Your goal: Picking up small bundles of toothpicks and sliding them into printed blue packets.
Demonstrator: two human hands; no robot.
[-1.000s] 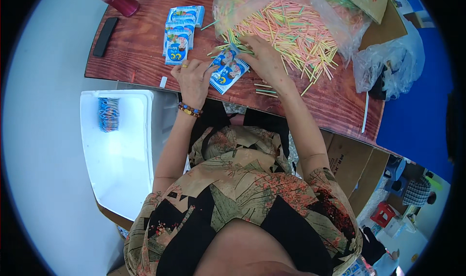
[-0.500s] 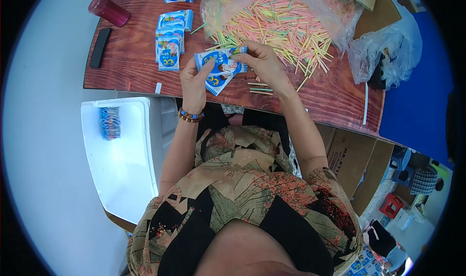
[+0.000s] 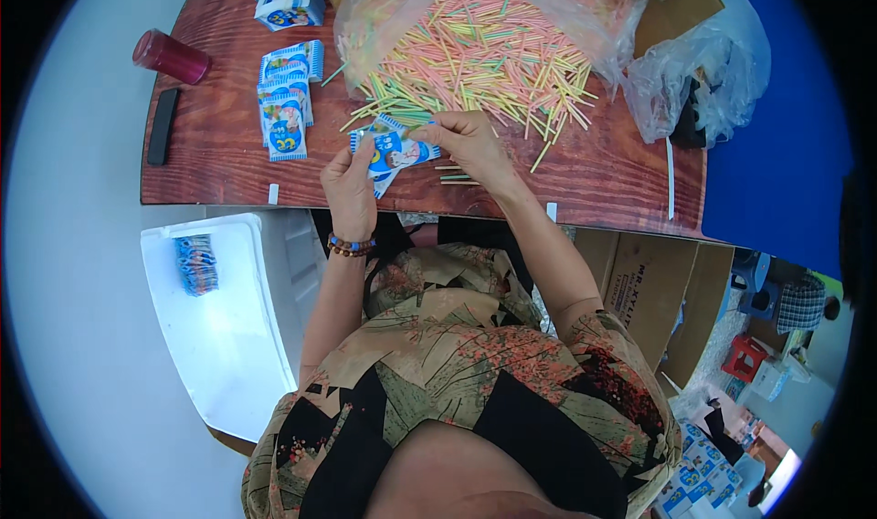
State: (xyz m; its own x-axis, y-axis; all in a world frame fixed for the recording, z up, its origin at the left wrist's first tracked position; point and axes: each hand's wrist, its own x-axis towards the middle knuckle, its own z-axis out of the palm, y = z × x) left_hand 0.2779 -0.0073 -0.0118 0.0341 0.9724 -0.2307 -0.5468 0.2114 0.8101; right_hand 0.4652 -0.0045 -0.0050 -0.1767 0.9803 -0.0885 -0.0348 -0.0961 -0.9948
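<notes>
Between my two hands, over the table's near edge, are small blue-and-white printed packets (image 3: 396,151), one crossed over another. My left hand (image 3: 350,183) pinches their left end between thumb and fingers. At the right end, the thumb and fingertips of my right hand (image 3: 469,150) grip the upper packet. Just beyond them lies a heap of thin pink, yellow and green sticks (image 3: 493,58), partly under clear plastic. A few loose sticks (image 3: 457,182) rest beside my right wrist. To the left, similar packets (image 3: 284,126) overlap in a row.
A stack of packets (image 3: 290,7) stands at the far left, near a dark red cup (image 3: 174,57) and a black bar (image 3: 163,126). Below the table's left side, a white foam box (image 3: 224,345) holds bundled packets (image 3: 196,265). A crumpled plastic bag (image 3: 731,71) lies right.
The view has shifted, so the table things sit further left and lower. Both hands still hold the packets, which have turned slightly.
</notes>
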